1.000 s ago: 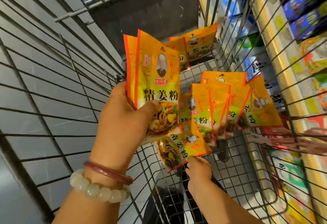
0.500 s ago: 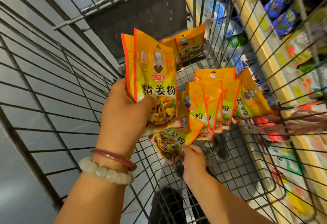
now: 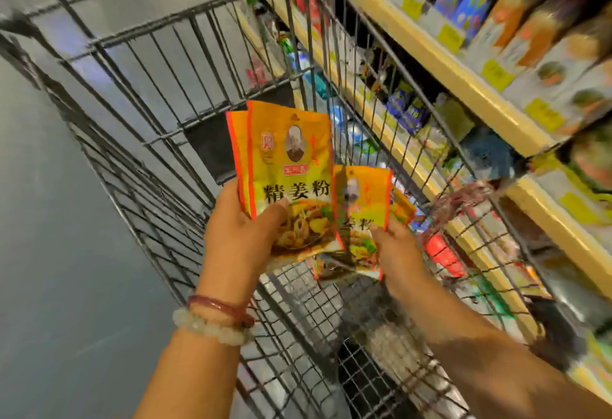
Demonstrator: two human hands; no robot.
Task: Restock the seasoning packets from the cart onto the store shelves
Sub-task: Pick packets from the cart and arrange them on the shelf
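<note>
My left hand (image 3: pixel 245 236) grips a stack of yellow-orange seasoning packets (image 3: pixel 288 167) upright above the wire cart (image 3: pixel 185 87), thumb across the front packet. Just to their right, my right hand (image 3: pixel 397 253) holds a few more of the same packets (image 3: pixel 364 206), partly tucked behind the left stack. The store shelves (image 3: pixel 463 77) run along the right side, beyond the cart's wire wall. The picture is blurred by motion.
Cream-yellow shelf edges with yellow price tags (image 3: pixel 496 74) carry boxes and bags of goods on two levels. A red item (image 3: pixel 443 253) sits against the cart's right wall. Grey floor (image 3: pixel 49 220) lies to the left of the cart.
My right hand has lifted packets out of the cart and brought them up beside the left stack. The view has swung up and right, showing more of the shelves.
</note>
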